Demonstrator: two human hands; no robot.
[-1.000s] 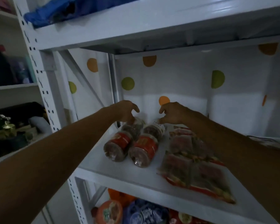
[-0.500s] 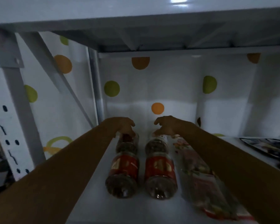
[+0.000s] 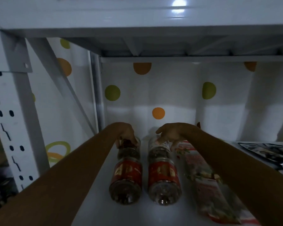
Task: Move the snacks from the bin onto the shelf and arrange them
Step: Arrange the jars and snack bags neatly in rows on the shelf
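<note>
Two clear snack bottles with red labels lie side by side on the white shelf (image 3: 95, 209), bases toward me. My left hand (image 3: 126, 136) curls over the far end of the left bottle (image 3: 127, 176) and grips it. Over the far end of the right bottle (image 3: 163, 178) sits my right hand (image 3: 170, 136), thumb on its left side and fingers down its right side. Red snack packets (image 3: 206, 185) lie just right of the bottles, partly under my right forearm. The bin is out of view.
A shelf board runs low overhead (image 3: 137, 18). A dotted white sheet (image 3: 153, 95) closes off the back and left side. A perforated upright (image 3: 8, 128) stands at the left. Dark packets (image 3: 268, 154) lie at the far right of the shelf.
The view has dropped and moved in close to the shelf. The two bottles, angled a second ago, now lie straight and parallel. Both hands stay at their far ends.
</note>
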